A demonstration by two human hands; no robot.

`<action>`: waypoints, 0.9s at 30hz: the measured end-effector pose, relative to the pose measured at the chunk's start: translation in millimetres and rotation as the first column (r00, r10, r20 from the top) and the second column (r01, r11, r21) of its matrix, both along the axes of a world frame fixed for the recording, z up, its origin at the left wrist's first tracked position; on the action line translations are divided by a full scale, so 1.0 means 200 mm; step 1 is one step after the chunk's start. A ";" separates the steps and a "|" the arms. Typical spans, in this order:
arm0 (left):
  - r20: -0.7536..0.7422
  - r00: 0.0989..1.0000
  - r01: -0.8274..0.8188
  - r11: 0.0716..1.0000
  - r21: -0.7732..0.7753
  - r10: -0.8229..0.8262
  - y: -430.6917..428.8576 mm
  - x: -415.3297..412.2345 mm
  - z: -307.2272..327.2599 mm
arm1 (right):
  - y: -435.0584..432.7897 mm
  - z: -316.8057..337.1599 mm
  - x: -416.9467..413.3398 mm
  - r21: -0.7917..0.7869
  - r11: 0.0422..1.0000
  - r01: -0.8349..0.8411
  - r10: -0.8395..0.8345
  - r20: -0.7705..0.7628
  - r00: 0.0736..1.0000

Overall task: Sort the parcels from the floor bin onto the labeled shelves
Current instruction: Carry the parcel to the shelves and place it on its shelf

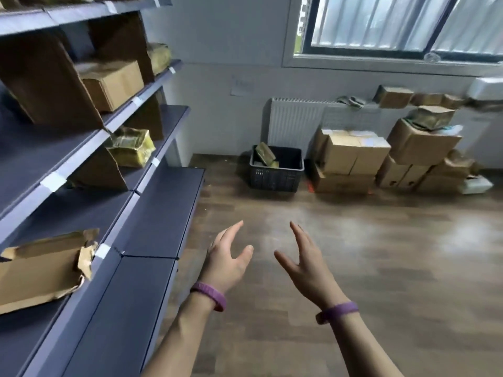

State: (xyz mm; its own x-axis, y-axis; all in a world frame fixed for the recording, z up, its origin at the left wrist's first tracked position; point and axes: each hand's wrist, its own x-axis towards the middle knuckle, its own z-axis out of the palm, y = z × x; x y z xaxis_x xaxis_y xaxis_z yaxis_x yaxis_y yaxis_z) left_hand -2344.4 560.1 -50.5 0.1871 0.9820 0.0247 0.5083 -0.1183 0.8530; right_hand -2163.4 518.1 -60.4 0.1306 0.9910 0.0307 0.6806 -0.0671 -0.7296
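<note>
A dark plastic floor bin [275, 178] stands against the far wall with a yellowish wrapped parcel [264, 154] leaning inside it. Grey metal shelves [152, 213] run along the left, with white labels [53, 181] on their front edges. On them lie a yellow wrapped parcel [130, 148], a cardboard box [113, 84] and a torn cardboard envelope [40, 270]. My left hand [230, 261] and my right hand [304, 263] hover over the floor, palms facing each other, fingers spread, holding nothing. Both are well short of the bin.
Stacked cardboard boxes [351, 159] and more boxes [422, 148] crowd the wall right of the bin. A white radiator [296, 121] sits behind it, under a window [402, 23]. Cardboard dividers [46, 77] split the shelves. Wooden floor [381, 254] stretches between me and the bin.
</note>
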 end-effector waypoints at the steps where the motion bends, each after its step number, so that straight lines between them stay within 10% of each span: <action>1: -0.008 1.000 0.020 1.000 0.006 -0.020 0.09 0.04 0.01 | 0.09 0.01 0.03 0.009 1.000 0.018 -0.018 -0.002 1.000; 27: -0.017 0.995 -0.103 0.992 -0.070 0.102 2.44 1.09 -0.05 | 2.64 -0.03 1.10 -0.015 0.996 -0.092 0.090 -0.086 0.992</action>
State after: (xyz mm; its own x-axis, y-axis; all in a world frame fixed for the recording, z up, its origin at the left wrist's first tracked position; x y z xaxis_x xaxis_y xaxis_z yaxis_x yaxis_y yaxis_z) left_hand -2127.3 1047.2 -61.1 0.0849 0.9953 -0.0471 0.5256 -0.0045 0.8507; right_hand -1943.4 1045.8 -66.6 0.0411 0.9991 0.0045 0.6202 -0.0220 -0.7841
